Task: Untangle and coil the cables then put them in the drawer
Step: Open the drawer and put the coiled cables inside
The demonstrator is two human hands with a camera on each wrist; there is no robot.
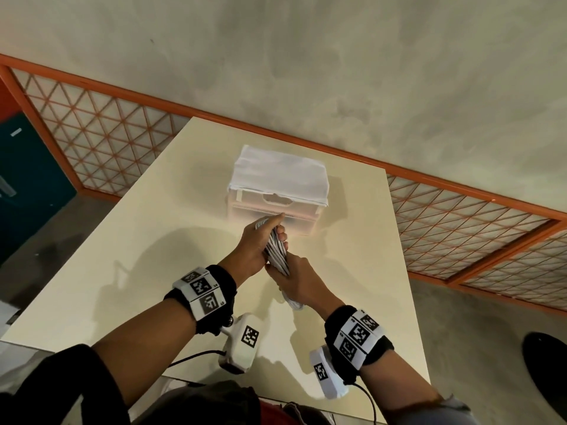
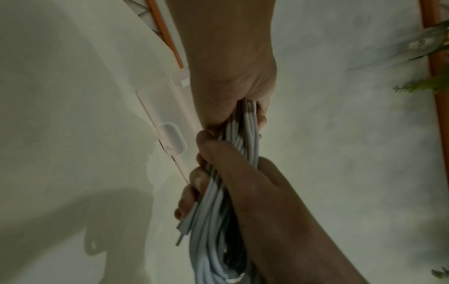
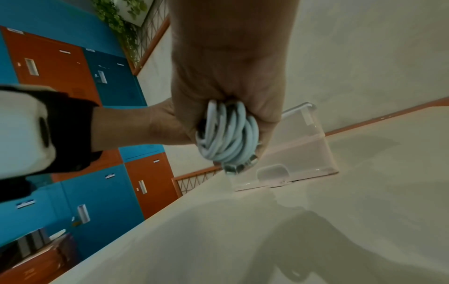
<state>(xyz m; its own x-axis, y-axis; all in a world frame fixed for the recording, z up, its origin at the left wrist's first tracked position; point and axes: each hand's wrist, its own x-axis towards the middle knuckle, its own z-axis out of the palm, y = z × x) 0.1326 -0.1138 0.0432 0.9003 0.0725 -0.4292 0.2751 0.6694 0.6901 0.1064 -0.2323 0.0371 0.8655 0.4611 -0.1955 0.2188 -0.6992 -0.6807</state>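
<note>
A bundle of white cables (image 1: pixel 277 253) is held above the table in front of a small translucent drawer unit (image 1: pixel 276 191). My left hand (image 1: pixel 265 240) grips the bundle's upper end close to the unit's lower drawer front. My right hand (image 1: pixel 294 276) grips the lower end, where looped cable sticks out below the fist. In the left wrist view the cables (image 2: pixel 216 201) run straight between both fists. In the right wrist view the coil end (image 3: pixel 228 134) shows in my right hand (image 3: pixel 226 76), with metal plugs at its tip. Both drawers look closed.
The cream table (image 1: pixel 153 256) has its left and right edges near my arms. An orange lattice railing (image 1: pixel 460 216) runs behind it. Teal and orange lockers (image 3: pixel 73 96) stand to the left. A dark round object (image 1: pixel 546 363) lies on the floor at right.
</note>
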